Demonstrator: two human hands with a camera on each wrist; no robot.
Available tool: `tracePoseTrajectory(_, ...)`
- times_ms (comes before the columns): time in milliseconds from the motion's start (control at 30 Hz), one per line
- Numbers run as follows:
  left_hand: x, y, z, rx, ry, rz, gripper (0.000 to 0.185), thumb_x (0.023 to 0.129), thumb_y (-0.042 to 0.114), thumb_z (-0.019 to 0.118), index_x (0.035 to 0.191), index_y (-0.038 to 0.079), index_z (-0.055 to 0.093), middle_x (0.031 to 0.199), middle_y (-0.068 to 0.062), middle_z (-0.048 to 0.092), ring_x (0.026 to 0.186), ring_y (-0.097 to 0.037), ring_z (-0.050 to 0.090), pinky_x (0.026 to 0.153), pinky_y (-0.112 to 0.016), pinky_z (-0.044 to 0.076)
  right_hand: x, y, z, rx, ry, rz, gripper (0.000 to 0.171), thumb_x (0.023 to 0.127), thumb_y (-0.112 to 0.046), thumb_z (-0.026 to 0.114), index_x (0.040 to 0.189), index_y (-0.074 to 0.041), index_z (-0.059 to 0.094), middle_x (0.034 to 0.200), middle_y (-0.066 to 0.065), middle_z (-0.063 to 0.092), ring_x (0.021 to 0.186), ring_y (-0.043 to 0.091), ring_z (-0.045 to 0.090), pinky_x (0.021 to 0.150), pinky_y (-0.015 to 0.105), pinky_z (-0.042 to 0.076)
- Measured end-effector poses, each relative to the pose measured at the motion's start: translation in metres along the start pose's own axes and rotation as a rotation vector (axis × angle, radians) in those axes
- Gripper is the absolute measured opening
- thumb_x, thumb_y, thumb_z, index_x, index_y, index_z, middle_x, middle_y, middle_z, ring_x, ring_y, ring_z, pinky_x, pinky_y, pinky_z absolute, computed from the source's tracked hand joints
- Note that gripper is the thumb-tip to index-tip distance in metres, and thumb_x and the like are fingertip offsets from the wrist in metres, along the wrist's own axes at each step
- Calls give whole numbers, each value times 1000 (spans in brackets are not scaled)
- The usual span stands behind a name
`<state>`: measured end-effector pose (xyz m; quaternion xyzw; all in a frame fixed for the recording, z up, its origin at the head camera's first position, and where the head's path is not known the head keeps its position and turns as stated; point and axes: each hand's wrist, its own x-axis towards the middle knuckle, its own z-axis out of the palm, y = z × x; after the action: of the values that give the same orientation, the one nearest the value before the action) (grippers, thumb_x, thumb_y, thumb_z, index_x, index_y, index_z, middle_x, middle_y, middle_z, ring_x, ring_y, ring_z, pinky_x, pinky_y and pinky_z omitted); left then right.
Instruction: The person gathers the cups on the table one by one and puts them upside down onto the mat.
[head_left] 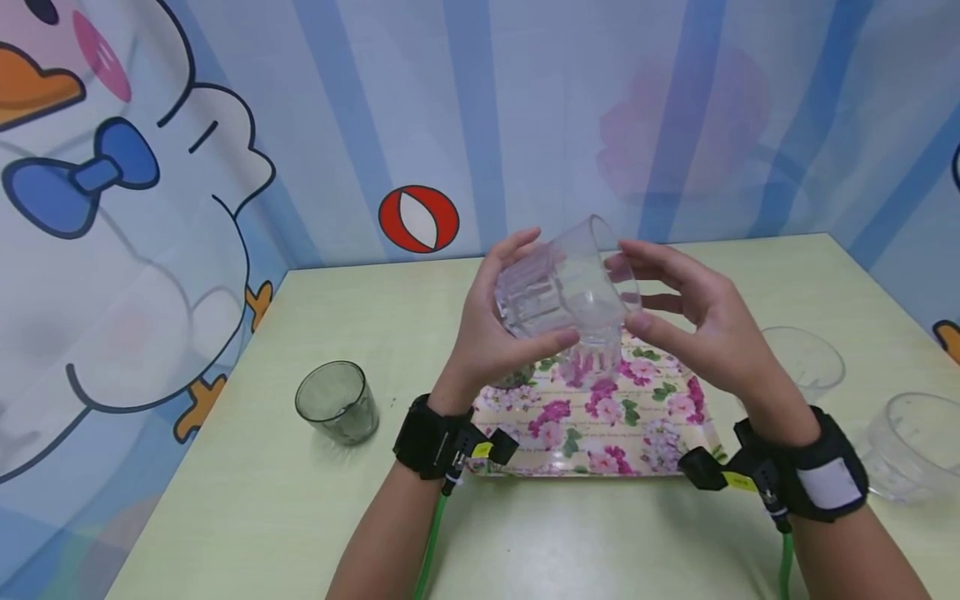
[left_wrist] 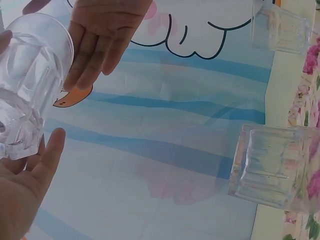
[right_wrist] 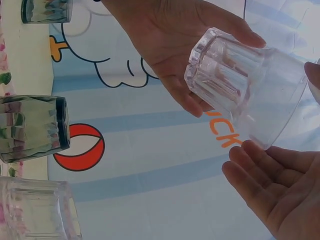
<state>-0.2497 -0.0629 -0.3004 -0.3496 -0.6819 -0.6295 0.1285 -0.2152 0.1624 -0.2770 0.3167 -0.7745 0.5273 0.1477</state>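
Your wrists, each strapped with a black band, frame the floral tray (head_left: pixel 600 433) lying on the pale green table (head_left: pixel 300 517) right in front of you. Above the tray's far end, your left hand (head_left: pixel 487 333) grips a clear ribbed glass (head_left: pixel 562 287) tilted on its side, fingers (head_left: pixel 517 246) curled over its base and thumb beneath. Your right hand (head_left: pixel 697 321) has its fingers loosely spread at the glass's rim, touching it without clasping. Another clear glass (head_left: pixel 592 358) stands on the tray just under the held one. A dark tinted glass (head_left: pixel 337 402) stands to the left, two clear glasses (head_left: pixel 806 358) to the right. Beyond is a cartoon duck wall (head_left: pixel 135 208).
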Motion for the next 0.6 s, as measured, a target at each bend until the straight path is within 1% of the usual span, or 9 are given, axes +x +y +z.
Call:
tracePoseTrajectory(233, -1, 2, -2, -40, 6, 19, 112, 65, 67, 73, 145, 3, 29, 138, -23, 44, 117, -29, 52, 93, -39, 56, 0, 0, 1, -13, -11, 4, 59, 87, -3, 60, 143, -15, 45, 124, -15, 58, 116, 1, 56, 93, 7, 48)
tracePoseTrajectory(467, -1, 4, -2, -65, 19, 23, 113, 65, 67, 74, 146, 2, 27, 137, -23, 43, 115, -19, 53, 91, -34, 56, 0, 1, 2, -27, -25, -3, 57, 89, -8, 59, 143, -16, 45, 126, -7, 59, 117, 3, 56, 93, 7, 48)
tracePoseTrajectory(533, -1, 4, -1, -77, 24, 27, 114, 65, 66, 75, 146, 2, 26, 137, -24, 43, 115, -18, 53, 91, -34, 57, -1, 1, 2, -33, -30, -5, 57, 89, -9, 59, 144, -17, 44, 127, -8, 59, 117, 3, 56, 93, 7, 48)
tracePoseTrajectory(600, 0, 4, -1, -85, 27, 33, 115, 66, 65, 75, 146, 1, 24, 137, -25, 43, 114, -17, 53, 91, -35, 57, -1, 1, 2, -39, -35, -5, 57, 90, -10, 58, 144, -17, 44, 128, -12, 58, 117, 1, 55, 94, 7, 47)
